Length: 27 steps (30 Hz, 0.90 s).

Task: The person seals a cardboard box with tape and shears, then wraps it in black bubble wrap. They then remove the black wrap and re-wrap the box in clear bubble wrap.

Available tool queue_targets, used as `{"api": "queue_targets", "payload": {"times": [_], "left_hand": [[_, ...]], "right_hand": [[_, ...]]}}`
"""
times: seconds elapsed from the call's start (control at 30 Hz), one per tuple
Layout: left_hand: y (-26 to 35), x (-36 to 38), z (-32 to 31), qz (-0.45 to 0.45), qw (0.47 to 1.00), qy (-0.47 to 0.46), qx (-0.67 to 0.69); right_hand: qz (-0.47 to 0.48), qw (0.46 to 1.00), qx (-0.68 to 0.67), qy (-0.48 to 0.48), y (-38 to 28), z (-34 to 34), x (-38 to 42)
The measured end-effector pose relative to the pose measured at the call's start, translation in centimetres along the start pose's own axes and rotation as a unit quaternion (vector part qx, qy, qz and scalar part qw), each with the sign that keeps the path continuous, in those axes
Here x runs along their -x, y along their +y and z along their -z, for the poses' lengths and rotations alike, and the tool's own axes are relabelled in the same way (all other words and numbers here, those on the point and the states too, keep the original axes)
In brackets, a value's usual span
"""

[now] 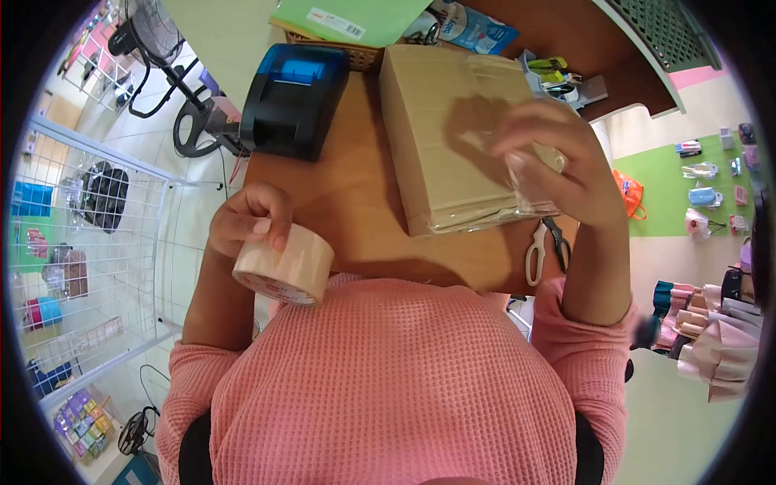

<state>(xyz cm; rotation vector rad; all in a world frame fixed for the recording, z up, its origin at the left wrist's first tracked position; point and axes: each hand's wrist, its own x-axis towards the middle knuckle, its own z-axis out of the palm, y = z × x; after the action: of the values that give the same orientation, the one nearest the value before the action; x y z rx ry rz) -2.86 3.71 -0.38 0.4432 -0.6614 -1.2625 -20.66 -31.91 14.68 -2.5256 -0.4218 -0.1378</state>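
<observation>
My left hand [255,218] grips a wide roll of clear packing tape [287,267], thumb and fingers over its upper edge, near the table's front left. A brown cardboard box [436,121] lies on the table, with shiny clear tape or film along its near edge. Over the box's right part hangs my right hand [558,162], its fingers curled and thumb near the index finger in a pinch. Something clear and shiny shows by that palm; what the fingertips hold, if anything, I cannot make out. Scissors [536,255] with white and black handles lie beside the box's near right corner.
A black label printer [295,101] with a blue lid stands left of the box on the wooden table [356,202]. Behind are a green packet [347,16], a blue pack [473,28] and a stationery holder [594,89]. A white wire rack [105,267] and fan [153,32] stand left.
</observation>
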Motion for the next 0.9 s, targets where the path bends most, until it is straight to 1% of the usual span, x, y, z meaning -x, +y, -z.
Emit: {"api": "queue_targets", "payload": {"times": [0.07,0.1,0.13,0.17,0.2,0.23,0.27,0.3,0.33,0.4,0.43,0.47,0.53,0.57,0.6,0.63,0.67,0.7,0.73,0.77,0.8,0.83,0.87,0.9], "left_hand": [[0.0,-0.1,-0.2,-0.007,1.0,-0.005,0.015],[0.1,-0.3,-0.3,-0.011,0.999,-0.006,0.031],[0.1,-0.8,-0.5,-0.007,1.0,-0.012,0.027],[-0.1,-1.5,-0.7,-0.022,0.999,-0.027,0.041],[-0.2,-2.2,-0.9,-0.039,0.997,-0.042,0.054],[-0.3,-3.1,-0.6,-0.039,0.997,-0.046,0.048],[-0.2,-4.2,0.0,-0.018,0.994,-0.101,0.042],[-0.1,-5.0,0.0,0.004,0.987,-0.155,0.035],[-0.1,-5.8,-0.9,0.008,0.987,-0.158,0.028],[0.0,-7.3,-2.7,-0.009,0.986,-0.144,0.077],[0.2,-7.6,-2.9,-0.011,0.989,-0.131,0.063],[0.5,-7.7,-2.9,-0.006,0.989,-0.135,0.058],[1.4,-7.6,-2.5,0.015,0.992,-0.12,0.035],[2.1,-7.1,-2.4,0.02,0.992,-0.122,0.032],[3.0,-6.7,-2.4,0.065,0.995,-0.042,-0.065],[3.6,-6.4,-2.4,0.107,0.98,0.038,-0.161],[3.7,-6.4,-2.5,0.109,0.98,0.036,-0.165],[3.6,-6.4,-2.4,0.105,0.972,0.068,-0.201],[3.6,-6.5,-2.4,0.1,0.962,0.1,-0.235],[3.5,-6.6,-2.5,0.101,0.961,0.1,-0.236],[3.3,-6.6,-2.7,0.097,0.97,0.101,-0.199],[3.3,-6.6,-2.8,0.093,0.977,0.102,-0.161],[3.2,-6.6,-2.8,0.095,0.977,0.102,-0.163],[3.2,-6.5,-2.6,0.091,0.974,0.113,-0.176]], "right_hand": [[-0.079,0.995,-0.05,0.03,1.1,0.5,3.6],[-0.081,0.995,-0.047,0.036,1.2,-0.4,4.7],[-0.097,0.993,-0.007,0.067,1.5,-1.5,5.9],[-0.112,0.988,0.034,0.097,1.7,-2.5,6.9],[-0.11,0.988,0.038,0.104,1.6,-3.5,7.6],[-0.149,0.98,0.06,0.119,1.3,-4.7,8.0],[-0.189,0.969,0.08,0.135,0.9,-5.9,8.1],[-0.197,0.967,0.076,0.143,0.4,-6.7,8.0],[-0.195,0.966,0.075,0.151,-0.7,-7.4,7.7],[-0.279,0.94,0.092,0.172,-3.3,-8.7,6.8],[-0.281,0.928,0.165,0.182,-4.3,-9.3,6.4],[-0.282,0.926,0.165,0.19,-5.2,-9.7,6.2],[-0.292,0.915,0.223,0.167,-6.5,-9.8,5.8],[-0.269,0.921,0.225,0.167,-6.9,-9.5,5.7],[-0.269,0.921,0.225,0.172,-7.1,-8.9,5.8],[-0.265,0.936,0.182,0.144,-7.2,-8.3,5.8],[-0.26,0.949,0.139,0.114,-7.1,-7.8,5.8],[-0.259,0.948,0.139,0.119,-6.1,-7.1,5.6],[-0.213,0.964,0.109,0.116,-4.3,-6.1,5.0],[-0.167,0.977,0.076,0.112,-2.4,-5.2,4.3],[-0.167,0.977,0.074,0.113,-0.2,-4.7,3.6],[-0.114,0.977,0.145,0.109,2.3,-4.6,2.8],[-0.06,0.969,0.216,0.104,4.1,-4.7,2.5],[-0.06,0.969,0.214,0.107,5.0,-4.9,2.5]]}}
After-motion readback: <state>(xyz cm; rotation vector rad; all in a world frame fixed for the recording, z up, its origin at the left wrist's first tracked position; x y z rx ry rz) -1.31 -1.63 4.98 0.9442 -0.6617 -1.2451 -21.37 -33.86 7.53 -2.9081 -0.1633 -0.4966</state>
